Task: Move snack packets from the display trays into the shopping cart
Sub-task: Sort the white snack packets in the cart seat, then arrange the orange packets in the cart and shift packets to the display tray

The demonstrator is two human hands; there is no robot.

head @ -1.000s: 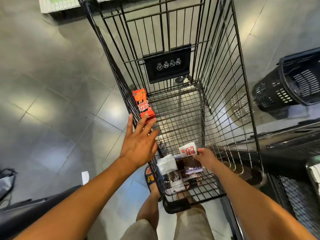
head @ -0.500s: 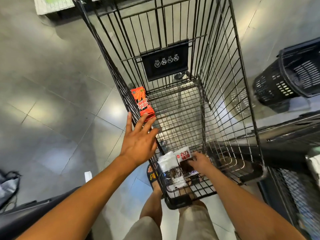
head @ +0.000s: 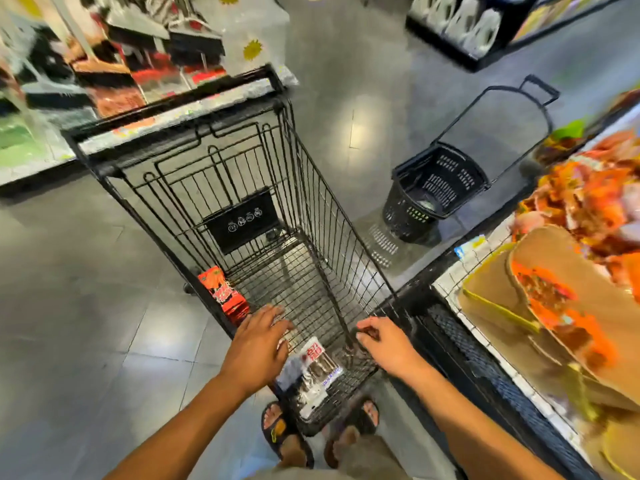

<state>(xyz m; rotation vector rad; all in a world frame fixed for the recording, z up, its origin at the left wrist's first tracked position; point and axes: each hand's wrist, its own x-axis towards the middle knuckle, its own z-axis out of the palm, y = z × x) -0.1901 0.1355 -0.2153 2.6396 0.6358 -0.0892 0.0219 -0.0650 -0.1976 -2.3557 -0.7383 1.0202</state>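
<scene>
The black wire shopping cart (head: 311,188) stands in front of me. Two white-and-dark snack packets (head: 313,370) lie on its floor at the near end. A red-orange packet (head: 224,293) leans against its left wall. My left hand (head: 258,344) hovers over the cart's near left rim, fingers spread, holding nothing. My right hand (head: 386,342) is at the near right rim with fingers loosely curled and nothing in it. The display trays (head: 568,306) with orange and tan snack packets run along the right.
A black rolling basket (head: 429,199) with a raised handle stands on the floor to the right of the cart. Blurred shelves of goods fill the far left and far right. My sandalled feet (head: 287,434) are under the cart's near end.
My right hand has let go of the white-and-dark packet, which now lies in the cart, and has risen to the right rim. The camera has tilted up, bringing the display trays into view.
</scene>
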